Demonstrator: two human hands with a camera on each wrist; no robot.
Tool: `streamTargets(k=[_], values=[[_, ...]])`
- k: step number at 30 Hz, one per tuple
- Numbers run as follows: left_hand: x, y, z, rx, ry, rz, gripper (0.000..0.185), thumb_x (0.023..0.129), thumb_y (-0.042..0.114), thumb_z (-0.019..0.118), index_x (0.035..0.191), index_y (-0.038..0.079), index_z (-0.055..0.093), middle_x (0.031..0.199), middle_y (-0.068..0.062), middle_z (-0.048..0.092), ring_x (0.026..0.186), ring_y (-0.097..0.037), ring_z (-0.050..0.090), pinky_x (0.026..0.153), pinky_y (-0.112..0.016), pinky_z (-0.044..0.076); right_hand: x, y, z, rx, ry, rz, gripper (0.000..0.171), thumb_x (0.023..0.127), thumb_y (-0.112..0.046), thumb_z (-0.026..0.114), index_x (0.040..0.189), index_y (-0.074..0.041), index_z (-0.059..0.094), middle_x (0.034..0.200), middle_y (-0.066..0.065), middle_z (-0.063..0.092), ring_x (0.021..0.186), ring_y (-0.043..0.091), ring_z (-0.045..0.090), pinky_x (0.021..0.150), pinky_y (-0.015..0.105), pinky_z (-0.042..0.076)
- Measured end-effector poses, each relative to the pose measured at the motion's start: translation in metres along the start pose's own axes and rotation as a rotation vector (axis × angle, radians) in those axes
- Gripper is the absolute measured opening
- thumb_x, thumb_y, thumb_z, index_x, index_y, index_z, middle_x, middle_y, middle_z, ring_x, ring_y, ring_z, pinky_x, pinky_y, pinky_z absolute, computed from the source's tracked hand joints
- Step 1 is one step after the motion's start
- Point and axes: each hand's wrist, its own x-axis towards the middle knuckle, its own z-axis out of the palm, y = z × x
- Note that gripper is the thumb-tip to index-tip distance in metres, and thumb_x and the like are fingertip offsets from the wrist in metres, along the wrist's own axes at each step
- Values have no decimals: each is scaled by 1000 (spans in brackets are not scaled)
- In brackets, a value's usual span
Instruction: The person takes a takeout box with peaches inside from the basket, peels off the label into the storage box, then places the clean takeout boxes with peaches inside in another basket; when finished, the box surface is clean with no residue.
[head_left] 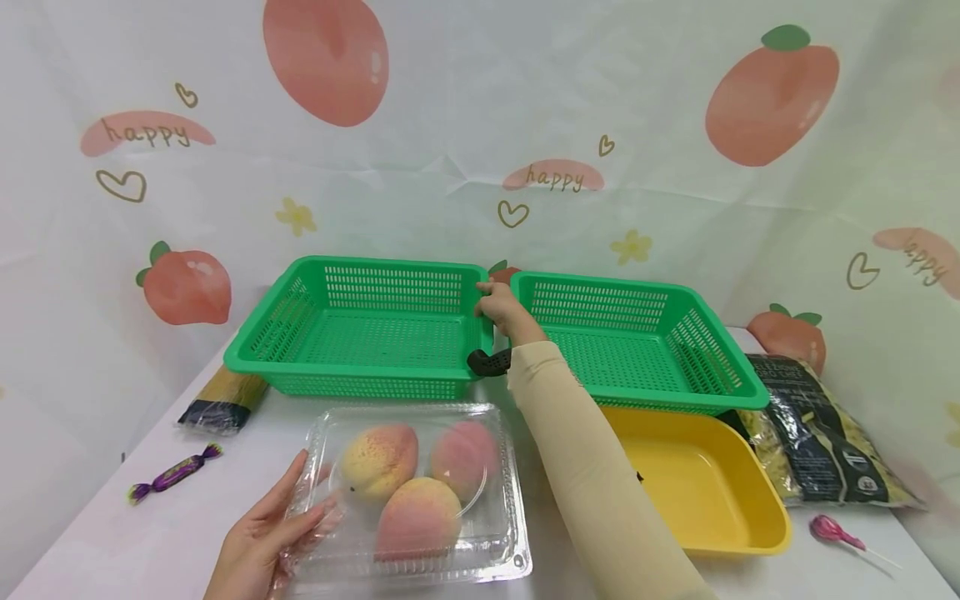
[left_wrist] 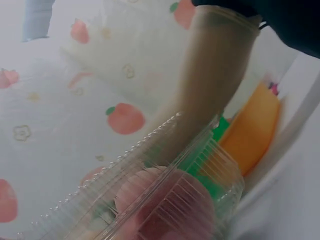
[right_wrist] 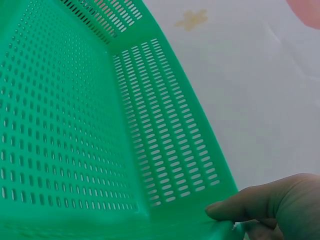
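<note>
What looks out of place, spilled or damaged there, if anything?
Nothing looks spilled or clearly damaged. One oddity: the right green basket crowds its neighbours, its near rim overlapping the yellow tub and printed bag in the head view; I can't tell whether it rests on them.

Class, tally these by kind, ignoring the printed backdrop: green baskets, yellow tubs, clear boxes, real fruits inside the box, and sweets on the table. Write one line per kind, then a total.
Green baskets: 2
Yellow tub: 1
Clear box: 1
Fruits: 3
Sweets: 2
Total: 9
</note>
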Motion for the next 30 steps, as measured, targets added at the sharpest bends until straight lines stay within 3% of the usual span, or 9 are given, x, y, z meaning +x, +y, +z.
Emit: streamTargets(k=[1, 4, 8, 10, 12, 17, 24, 28, 30], values=[[-2, 1, -5, -38, -42, 39, 58, 91, -3, 52, 130, 40, 49, 117, 16, 64, 86, -11, 70, 60, -15, 54, 0, 0, 0, 2, -3, -5, 64, 91, 9, 43, 148, -12, 24, 159, -2, -6, 146, 22, 4, 61, 30, 27], [-6, 7, -18, -199, -186, 115, 60, 93, -9, 44, 135, 34, 47, 121, 9, 64, 94, -15, 69, 68, -18, 56, -1, 1, 0, 10, -9, -15, 64, 91, 10, 42, 149, -11, 22, 159, -1, -7, 146, 22, -2, 71, 32, 31], [-7, 20, -30, -454, -402, 171, 62, 95, -15, 29, 142, 24, 38, 130, -4, 58, 112, -25, 60, 83, -25, 55, -3, 1, 1, 11, -12, -21, 66, 91, 10, 41, 149, -10, 19, 159, -1, -8, 145, 22, -5, 78, 33, 31], [-8, 27, -37, -543, -466, 177, 63, 95, -16, 21, 144, 21, 35, 133, -9, 56, 117, -30, 56, 88, -29, 53, -3, 1, 1, 5, -13, -23, 66, 91, 10, 41, 149, -11, 17, 158, -2, -8, 145, 22, -6, 75, 34, 31], [-9, 36, -39, -571, -454, 189, 63, 96, -15, 18, 145, 21, 32, 133, -11, 56, 117, -31, 56, 88, -31, 52, -2, 0, 1, -6, -15, -27, 67, 90, 10, 40, 150, -11, 17, 158, -2, -8, 145, 22, -6, 71, 34, 30], [-5, 64, -33, -523, -244, 209, 63, 95, -16, 23, 142, 23, 39, 123, -11, 62, 106, -32, 63, 81, -32, 55, -1, 0, 1, -20, -30, -22, 69, 90, 10, 39, 150, -12, 14, 158, -4, -10, 145, 20, -9, 67, 36, 26], [34, 103, -21, -485, -196, 270, 60, 94, -17, 27, 140, 18, 43, 122, -8, 62, 99, -32, 66, 71, -25, 57, 0, -2, -1, -24, -15, -2, 71, 88, 12, 39, 150, -13, 14, 158, -4, -9, 145, 20, -9, 69, 31, 31], [59, 122, -13, -496, -179, 236, 60, 92, -18, 32, 138, 18, 46, 118, -6, 63, 95, -34, 67, 67, -26, 58, 1, -2, 1, -25, -30, -3, 71, 89, 12, 38, 150, -13, 13, 158, -3, -9, 145, 20, -9, 72, 31, 33], [71, 129, -11, -479, -171, 217, 60, 92, -17, 35, 138, 20, 46, 125, -1, 58, 95, -33, 68, 66, -26, 58, 0, -2, 1, -26, -32, -9, 70, 89, 12, 38, 150, -12, 13, 158, -2, -9, 145, 20, -9, 72, 31, 32]])
